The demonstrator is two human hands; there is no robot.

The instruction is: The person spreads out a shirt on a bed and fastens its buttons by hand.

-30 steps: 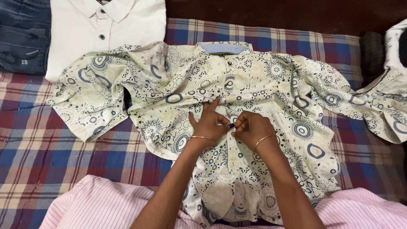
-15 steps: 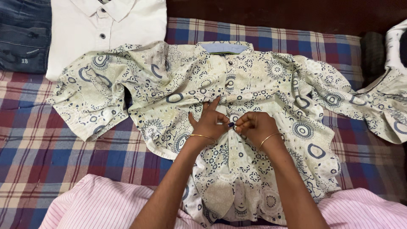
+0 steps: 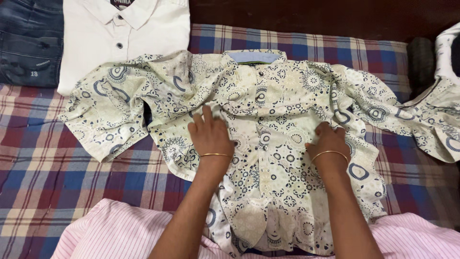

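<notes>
A cream shirt with a dark blue paisley print (image 3: 268, 110) lies face up on a plaid bedspread (image 3: 57, 182), collar away from me, sleeves spread to both sides. My left hand (image 3: 209, 133) rests flat on the shirt's front, left of the button placket, fingers apart. Right of the placket, my right hand (image 3: 327, 140) presses flat on the fabric. Each wrist carries a thin gold bangle. Neither hand holds anything.
A folded white shirt (image 3: 124, 33) and dark blue jeans (image 3: 28, 41) lie at the back left. A dark object (image 3: 422, 60) and a white-edged item (image 3: 448, 57) sit at the right edge. Pink striped cloth (image 3: 110, 235) covers my lap in the foreground.
Both hands were pinched together at the middle of the placket. They have let go and slid apart, now lying flat on either side of it.
</notes>
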